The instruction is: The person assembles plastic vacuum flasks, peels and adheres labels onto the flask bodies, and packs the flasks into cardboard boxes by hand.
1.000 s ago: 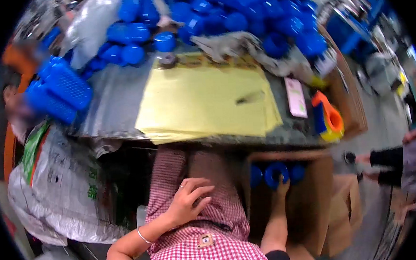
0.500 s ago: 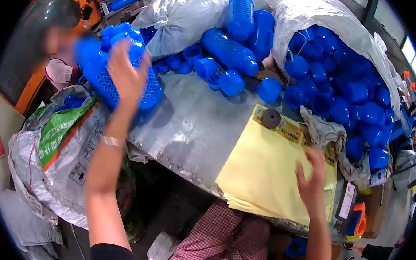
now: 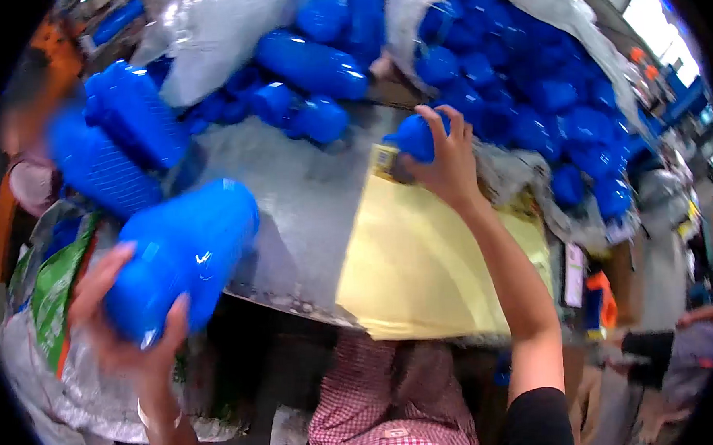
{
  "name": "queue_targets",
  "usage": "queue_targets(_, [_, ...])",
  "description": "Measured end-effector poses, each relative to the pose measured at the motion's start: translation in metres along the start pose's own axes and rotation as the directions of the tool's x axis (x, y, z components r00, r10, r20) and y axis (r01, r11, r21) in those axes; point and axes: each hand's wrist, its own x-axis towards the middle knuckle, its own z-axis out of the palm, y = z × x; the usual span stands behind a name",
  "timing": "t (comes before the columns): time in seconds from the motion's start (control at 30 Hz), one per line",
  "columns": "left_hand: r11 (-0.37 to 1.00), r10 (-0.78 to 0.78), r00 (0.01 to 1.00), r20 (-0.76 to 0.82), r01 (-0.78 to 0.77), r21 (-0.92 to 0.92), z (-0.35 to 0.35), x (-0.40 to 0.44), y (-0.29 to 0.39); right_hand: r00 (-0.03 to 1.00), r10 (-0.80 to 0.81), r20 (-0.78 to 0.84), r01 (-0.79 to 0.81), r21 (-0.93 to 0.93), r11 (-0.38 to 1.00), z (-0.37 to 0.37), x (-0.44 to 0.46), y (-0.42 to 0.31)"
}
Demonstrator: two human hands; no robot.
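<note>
I judge gripping: left hand (image 3: 116,336) clamped on blue plastic cylinder (image 3: 200,243), grey counter's front edge (image 3: 296,294); right hand (image 3: 452,167) clamped on blue plastic cup (image 3: 412,137); steadiness needed.

A pink phone (image 3: 574,277) is lying beside an orange tape dispenser (image 3: 606,300), while yellow sheets (image 3: 423,263) are covering part of the worktop (image 3: 302,189).

Glossy blue container (image 3: 204,245), tilted, blue cup (image 3: 413,137) farther right
</note>
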Motion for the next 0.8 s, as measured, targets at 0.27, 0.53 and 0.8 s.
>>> queue_targets(0.27, [0.554, 0.298, 0.692, 0.658, 0.435, -0.709, 0.002, -0.083, 0.122, 0.849, -0.343, 0.401, -0.010, 0.661, 0.750, -0.258, -0.160, -0.119])
queue_targets(0.53, [0.501, -0.047, 0.938, 0.342, 0.319, -0.805, 0.045, -0.133, 0.176, 0.694, -0.605, 0.390, 0.409, 0.477, 0.778, -0.291, -0.224, -0.169])
queue_targets(0.8, [0.417, 0.032, 0.934, 0.357, 0.312, -0.854, 0.076, -0.191, 0.183, 0.651, -0.564, 0.508, 0.217, 0.588, 0.780, -0.281, -0.222, -0.168])
